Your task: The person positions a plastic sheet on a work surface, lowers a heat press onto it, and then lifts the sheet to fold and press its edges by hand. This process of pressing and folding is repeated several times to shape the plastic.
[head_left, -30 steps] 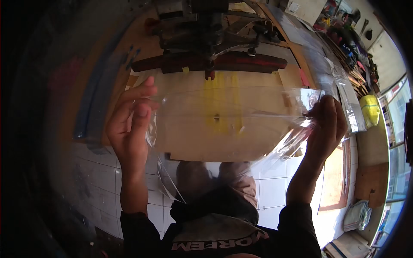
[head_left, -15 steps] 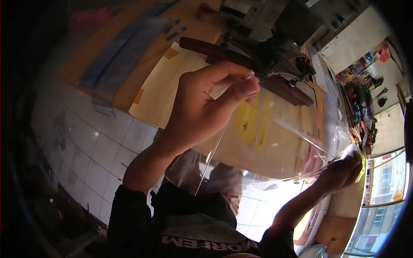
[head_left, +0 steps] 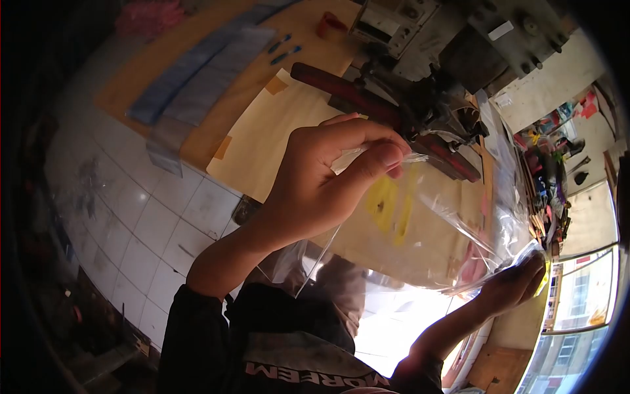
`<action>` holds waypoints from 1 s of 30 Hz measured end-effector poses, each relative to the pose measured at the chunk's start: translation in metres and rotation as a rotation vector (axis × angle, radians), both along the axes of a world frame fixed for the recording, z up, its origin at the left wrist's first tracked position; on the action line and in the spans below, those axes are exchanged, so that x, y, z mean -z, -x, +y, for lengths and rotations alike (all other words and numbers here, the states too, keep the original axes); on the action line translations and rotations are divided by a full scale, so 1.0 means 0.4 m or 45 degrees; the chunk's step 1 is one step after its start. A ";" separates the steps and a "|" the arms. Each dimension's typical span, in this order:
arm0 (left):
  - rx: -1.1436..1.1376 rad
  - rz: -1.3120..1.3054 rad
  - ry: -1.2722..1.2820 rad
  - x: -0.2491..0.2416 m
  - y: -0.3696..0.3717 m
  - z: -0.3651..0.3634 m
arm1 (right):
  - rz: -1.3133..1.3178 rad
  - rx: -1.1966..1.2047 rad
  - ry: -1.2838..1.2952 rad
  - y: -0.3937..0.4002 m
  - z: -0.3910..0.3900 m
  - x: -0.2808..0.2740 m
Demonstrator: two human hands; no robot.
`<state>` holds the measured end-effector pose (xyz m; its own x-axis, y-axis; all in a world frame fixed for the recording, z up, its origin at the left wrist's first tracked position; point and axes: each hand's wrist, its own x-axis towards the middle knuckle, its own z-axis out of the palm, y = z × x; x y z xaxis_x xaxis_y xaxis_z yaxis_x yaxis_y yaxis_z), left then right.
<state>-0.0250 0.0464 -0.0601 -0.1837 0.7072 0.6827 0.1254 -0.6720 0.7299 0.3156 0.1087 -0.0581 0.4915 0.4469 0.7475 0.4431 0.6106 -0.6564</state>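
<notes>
My left hand is closed in a pinch: thumb against fingertips, with an edge of the clear plastic film caught between them. My right hand grips the opposite end of the same film; its fingers are in shadow, and their exact placement cannot be told. The film spans the gap between both hands — creased, transparent, with bright reflections toward the right end. A loose fold hangs below my left wrist, in front of my lap.

Behind the film, as seen from the head, lies a beige sheet bearing yellow strips. The sheet rests on the brown worktable. Beyond my left fingertips stands a dark machine with a long red bar — set above the sheet. Blue strips lie on the worktable, to the left of the sheet
</notes>
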 end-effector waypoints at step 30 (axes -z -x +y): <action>0.218 -0.422 0.408 -0.013 -0.031 -0.080 | 0.078 -0.175 0.193 0.045 -0.054 0.025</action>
